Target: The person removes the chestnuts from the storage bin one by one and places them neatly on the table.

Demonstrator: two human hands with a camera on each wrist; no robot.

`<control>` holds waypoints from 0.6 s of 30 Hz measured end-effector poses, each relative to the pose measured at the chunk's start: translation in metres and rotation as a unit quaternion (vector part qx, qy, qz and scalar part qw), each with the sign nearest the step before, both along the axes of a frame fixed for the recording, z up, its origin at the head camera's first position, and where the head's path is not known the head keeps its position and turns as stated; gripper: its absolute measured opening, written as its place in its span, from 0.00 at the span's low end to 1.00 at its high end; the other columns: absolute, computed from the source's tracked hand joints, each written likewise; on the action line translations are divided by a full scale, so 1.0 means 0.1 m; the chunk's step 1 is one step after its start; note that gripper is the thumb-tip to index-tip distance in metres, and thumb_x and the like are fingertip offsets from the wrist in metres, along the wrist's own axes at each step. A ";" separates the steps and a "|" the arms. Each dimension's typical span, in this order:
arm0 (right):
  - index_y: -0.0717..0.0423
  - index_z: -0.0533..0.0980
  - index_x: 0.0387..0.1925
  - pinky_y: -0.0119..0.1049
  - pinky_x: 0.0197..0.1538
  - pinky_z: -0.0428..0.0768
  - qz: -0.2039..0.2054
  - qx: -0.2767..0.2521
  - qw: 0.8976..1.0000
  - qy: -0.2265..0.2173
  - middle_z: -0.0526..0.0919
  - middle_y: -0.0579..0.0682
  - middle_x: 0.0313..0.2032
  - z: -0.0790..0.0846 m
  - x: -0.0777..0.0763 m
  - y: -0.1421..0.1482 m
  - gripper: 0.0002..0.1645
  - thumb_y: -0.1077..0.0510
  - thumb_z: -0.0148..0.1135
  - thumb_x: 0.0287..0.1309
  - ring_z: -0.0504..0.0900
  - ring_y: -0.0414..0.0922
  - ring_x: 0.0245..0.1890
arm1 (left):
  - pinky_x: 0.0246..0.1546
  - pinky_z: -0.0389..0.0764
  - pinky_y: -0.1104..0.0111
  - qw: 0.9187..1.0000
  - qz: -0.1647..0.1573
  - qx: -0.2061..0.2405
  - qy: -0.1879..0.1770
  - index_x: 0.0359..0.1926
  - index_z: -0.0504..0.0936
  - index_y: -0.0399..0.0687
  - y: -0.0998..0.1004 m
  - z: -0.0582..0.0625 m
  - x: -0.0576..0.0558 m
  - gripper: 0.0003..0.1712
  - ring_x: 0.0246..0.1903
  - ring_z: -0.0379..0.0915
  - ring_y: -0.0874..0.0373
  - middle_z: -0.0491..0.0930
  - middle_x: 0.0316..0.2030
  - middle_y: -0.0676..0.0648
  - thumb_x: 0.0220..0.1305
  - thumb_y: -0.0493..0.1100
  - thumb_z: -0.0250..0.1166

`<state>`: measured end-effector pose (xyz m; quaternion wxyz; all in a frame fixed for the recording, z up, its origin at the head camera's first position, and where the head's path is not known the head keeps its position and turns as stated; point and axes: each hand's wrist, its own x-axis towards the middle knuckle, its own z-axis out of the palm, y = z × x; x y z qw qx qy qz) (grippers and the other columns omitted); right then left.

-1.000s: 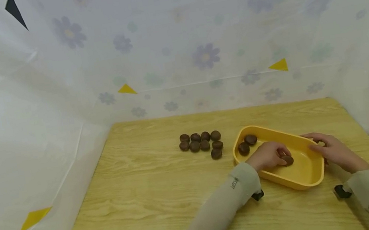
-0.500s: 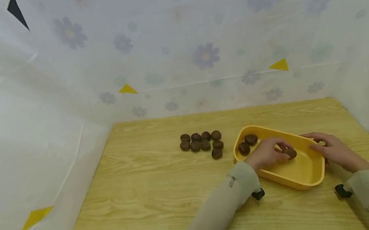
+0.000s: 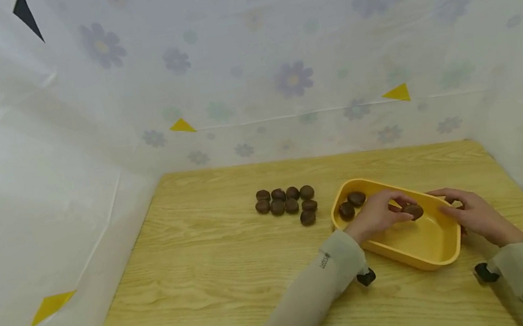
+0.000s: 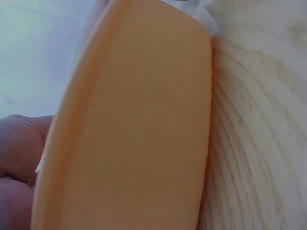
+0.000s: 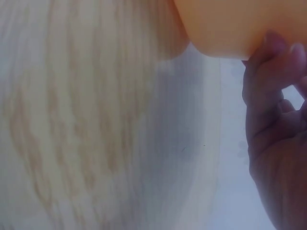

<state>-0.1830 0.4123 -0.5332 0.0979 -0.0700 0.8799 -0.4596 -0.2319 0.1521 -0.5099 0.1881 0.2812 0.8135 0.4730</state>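
Observation:
In the head view my left hand [image 3: 376, 216] reaches over the near side of a yellow oblong plastic tray [image 3: 403, 262] and pinches a brown chestnut [image 3: 413, 211] above the tray's floor. Two more chestnuts [image 3: 356, 198] lie in the tray's left end. My right hand [image 3: 478, 216] grips the right end of the tray, its thumb over the rim. In the left wrist view the tray's outer wall [image 4: 139, 115] covers most of the left hand [image 4: 19, 148]. The right wrist view has the right hand's fingers [image 5: 271, 67] against the tray's wall.
Left of the tray, several chestnuts [image 3: 277, 207] stand in two close rows on the wood-grain table [image 3: 196, 266], with one chestnut [image 3: 307, 217] in front of the right end. White sheeting [image 3: 245, 96] with flowers and small triangles encloses the table's back and sides.
My left hand has lifted the pinched chestnut slightly, away from me and to the right, inside the tray. The right hand and the tray stay in place.

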 end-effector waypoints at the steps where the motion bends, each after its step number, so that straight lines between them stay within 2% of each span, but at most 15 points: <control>1: 0.60 0.64 0.75 0.43 0.22 0.82 -0.003 0.000 1.000 -0.002 0.69 0.65 0.49 0.00 0.00 0.00 0.30 0.50 0.50 0.81 0.79 0.48 0.22 | 0.41 0.80 0.81 1.000 -0.001 0.002 0.002 0.54 0.87 0.56 -0.01 0.01 0.01 0.14 0.44 0.79 0.71 0.81 0.43 0.59 0.68 0.41 0.71; 8: 0.62 0.63 0.75 0.43 0.22 0.82 -0.005 0.005 1.000 -0.005 0.71 0.66 0.50 0.00 0.01 0.00 0.30 0.51 0.50 0.82 0.79 0.48 0.22 | 0.48 0.79 0.82 0.999 -0.027 0.033 0.026 0.56 0.86 0.53 -0.14 0.11 0.09 0.15 0.46 0.77 0.70 0.82 0.46 0.57 0.69 0.40 0.70; 14: 0.63 0.63 0.76 0.44 0.21 0.82 -0.005 0.000 1.000 -0.004 0.73 0.66 0.49 0.01 0.01 -0.01 0.30 0.53 0.49 0.82 0.80 0.48 0.21 | 0.49 0.81 0.78 0.998 -0.014 0.062 0.001 0.57 0.85 0.56 -0.29 0.18 0.11 0.16 0.47 0.77 0.71 0.80 0.47 0.59 0.71 0.41 0.68; 18: 0.63 0.63 0.76 0.44 0.22 0.83 -0.010 0.005 1.000 -0.004 0.73 0.66 0.49 0.02 0.01 -0.02 0.30 0.53 0.49 0.82 0.81 0.47 0.23 | 0.52 0.80 0.79 0.997 -0.018 0.070 0.024 0.58 0.85 0.55 -0.39 0.24 0.08 0.16 0.49 0.76 0.70 0.81 0.49 0.57 0.71 0.41 0.68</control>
